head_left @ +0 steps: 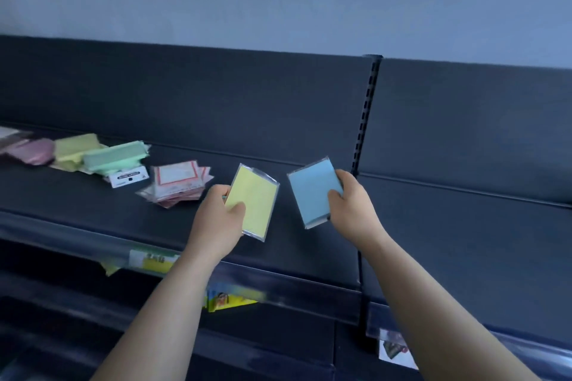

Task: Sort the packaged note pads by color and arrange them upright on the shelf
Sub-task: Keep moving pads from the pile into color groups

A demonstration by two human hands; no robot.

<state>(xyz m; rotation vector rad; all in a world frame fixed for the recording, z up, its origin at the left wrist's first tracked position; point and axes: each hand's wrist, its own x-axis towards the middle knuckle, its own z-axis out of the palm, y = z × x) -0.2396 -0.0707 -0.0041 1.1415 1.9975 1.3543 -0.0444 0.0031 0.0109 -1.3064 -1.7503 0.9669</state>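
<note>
Dark shelf (309,244); left hand (213,219) one yellow pad (257,198), right hand (353,207) one blue pad (312,192).

Plain yellow pad (253,201) and blue pad (312,192) showing; mint-green pad (114,158), pink pad (34,150), red-bordered white packs (178,178) lying on dark-grey shelf (77,195).

no legible text, only blurred print on white header card (129,178) and shelf-edge price tag (154,260)

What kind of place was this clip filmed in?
Probably a shop aisle: dark gondola shelf with a slotted upright, a price label on its front strip, and wrapped stock such as the yellow note pad and blue note pad.
</note>
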